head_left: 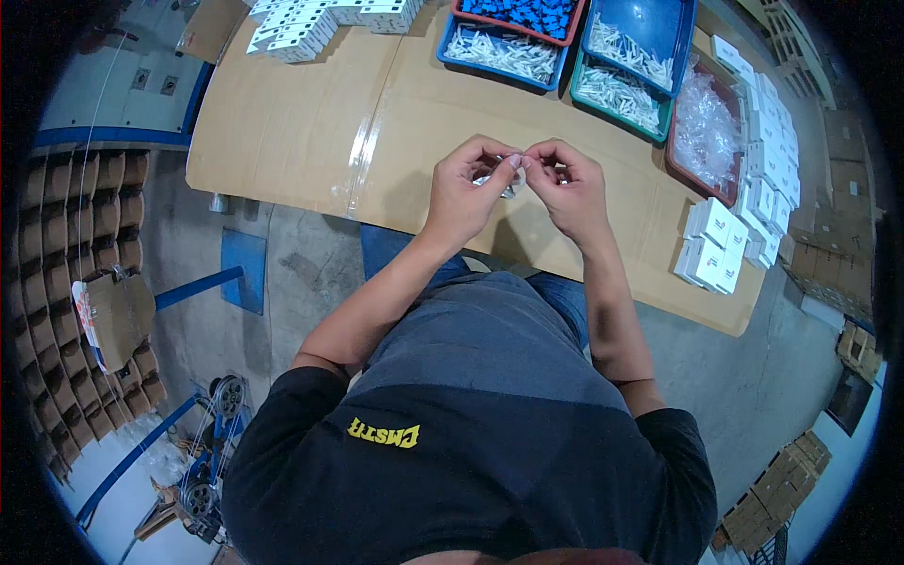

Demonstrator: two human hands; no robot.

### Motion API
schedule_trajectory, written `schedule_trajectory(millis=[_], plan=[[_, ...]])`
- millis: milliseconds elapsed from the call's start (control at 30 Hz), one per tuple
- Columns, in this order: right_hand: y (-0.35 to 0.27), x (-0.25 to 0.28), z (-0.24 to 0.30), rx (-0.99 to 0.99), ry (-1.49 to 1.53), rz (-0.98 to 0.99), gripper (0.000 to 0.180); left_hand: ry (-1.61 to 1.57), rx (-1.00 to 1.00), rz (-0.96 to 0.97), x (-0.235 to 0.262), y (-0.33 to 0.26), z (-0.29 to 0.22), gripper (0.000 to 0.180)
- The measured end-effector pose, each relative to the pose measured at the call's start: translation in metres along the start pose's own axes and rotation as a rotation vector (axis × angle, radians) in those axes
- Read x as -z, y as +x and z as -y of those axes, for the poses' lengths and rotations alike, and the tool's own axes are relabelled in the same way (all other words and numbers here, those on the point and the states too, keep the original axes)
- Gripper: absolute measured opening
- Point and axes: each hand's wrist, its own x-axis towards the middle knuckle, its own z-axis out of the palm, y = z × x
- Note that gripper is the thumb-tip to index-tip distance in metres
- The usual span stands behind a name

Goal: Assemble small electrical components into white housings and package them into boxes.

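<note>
My left hand (pixel 468 191) and my right hand (pixel 571 193) meet over the near part of the cardboard-covered table (pixel 292 132). Both are closed, with thumbs and forefingers pinched together at the tips. Between them shows a small, shiny, whitish piece (pixel 510 191), mostly hidden by the fingers; its kind cannot be made out. Past my hands stand trays of small white plastic pieces, one blue tray (pixel 452 62) and one green tray (pixel 661 132). To the right, a reddish-brown tray (pixel 677 168) holds clear plastic bags (pixel 708 127).
A red tray of blue parts (pixel 518 13) sits at the far edge, beside another blue tray (pixel 644 21). White boxes are stacked at the far left (pixel 294 36) and along the right (pixel 716 247). Left of the table are a cardboard divider rack (pixel 56 282) and a blue-framed machine (pixel 226 400).
</note>
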Motion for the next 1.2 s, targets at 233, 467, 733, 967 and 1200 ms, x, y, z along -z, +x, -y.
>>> schedule_trajectory(millis=[233, 467, 733, 967, 1200], plan=[[0.005, 0.006, 0.002, -0.069, -0.036, 0.062, 0.014, 0.058, 0.107, 0.001, 0.006, 0.004, -0.002, 0.014], [0.009, 0.007, -0.004, -0.09, -0.075, 0.121, 0.015, 0.05, 0.103, 0.093, 0.015, 0.011, 0.014, 0.023], [-0.009, 0.004, -0.063, -0.066, -0.001, 0.233, 0.014, -0.059, 0.809, 0.374, 0.063, 0.012, 0.047, 0.046], [-0.052, -0.003, -0.087, -0.288, 0.038, 0.307, 0.008, -0.184, 0.958, 0.365, 0.074, -0.027, 0.081, 0.035], [-0.045, -0.018, -0.086, -0.198, -0.101, 0.054, 0.015, 0.115, 0.334, 0.234, 0.064, -0.023, 0.1, 0.03]])
